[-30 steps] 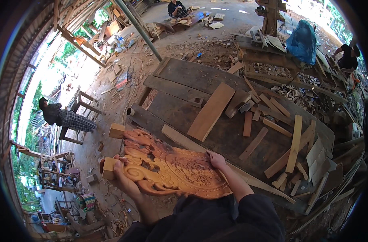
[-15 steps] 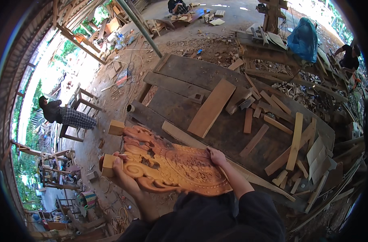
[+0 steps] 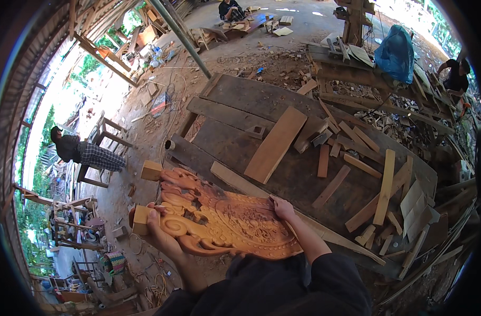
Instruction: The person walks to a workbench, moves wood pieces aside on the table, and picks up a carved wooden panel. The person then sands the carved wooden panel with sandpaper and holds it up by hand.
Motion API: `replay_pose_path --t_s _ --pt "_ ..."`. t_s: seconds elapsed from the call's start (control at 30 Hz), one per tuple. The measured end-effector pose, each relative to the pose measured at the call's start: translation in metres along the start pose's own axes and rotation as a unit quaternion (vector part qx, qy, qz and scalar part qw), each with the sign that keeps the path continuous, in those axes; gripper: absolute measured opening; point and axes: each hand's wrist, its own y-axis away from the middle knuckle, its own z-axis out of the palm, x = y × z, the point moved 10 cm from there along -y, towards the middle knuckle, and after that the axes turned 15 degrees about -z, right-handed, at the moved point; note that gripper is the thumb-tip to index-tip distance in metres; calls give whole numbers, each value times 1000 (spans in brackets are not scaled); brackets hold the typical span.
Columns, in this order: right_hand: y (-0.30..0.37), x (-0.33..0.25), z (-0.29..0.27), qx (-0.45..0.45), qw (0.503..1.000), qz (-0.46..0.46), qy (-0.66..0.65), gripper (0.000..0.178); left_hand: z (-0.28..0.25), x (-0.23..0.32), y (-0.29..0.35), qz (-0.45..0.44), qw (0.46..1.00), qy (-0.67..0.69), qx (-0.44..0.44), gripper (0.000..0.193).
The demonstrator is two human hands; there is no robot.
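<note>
A carved wooden panel (image 3: 224,218), orange-brown with scrolls, beading and pierced gaps, is held in front of my body at the bench's near edge. My left hand (image 3: 159,226) grips its left end beside a pale square wooden block (image 3: 141,220), thumb on top and the other fingers mostly hidden behind. A second square block (image 3: 151,170) stands out from the panel's upper left corner. My right hand (image 3: 282,207) is closed over the panel's upper right edge, its fingertips curled out of sight on the far side.
Beyond the panel lies a dark plank workbench (image 3: 224,142), bearing a wide board (image 3: 277,145) and several offcuts (image 3: 331,185). A blue plastic bag (image 3: 395,53) stands at back right. One person (image 3: 85,150) is at left, another (image 3: 231,10) sits far back, a third (image 3: 455,76) is at right.
The panel and both hands have stayed nearly in place, with the panel's near edge tipped slightly. My right hand has shifted a little left and down along with it. Both grips hold.
</note>
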Motion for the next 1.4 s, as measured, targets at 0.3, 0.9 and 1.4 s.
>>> replay_pose_path --t_s 0.3,0.9,1.4 --pt "-3 -2 -7 61 998 0 1 40 4 4 3 5 1000 1 3 45" --pt "9 -4 -5 -4 1000 22 -18 35 -3 1 -1 -5 1000 -6 7 42" --pt "-5 5 27 -6 996 9 -84 57 12 9 0 21 999 -43 -1 27"
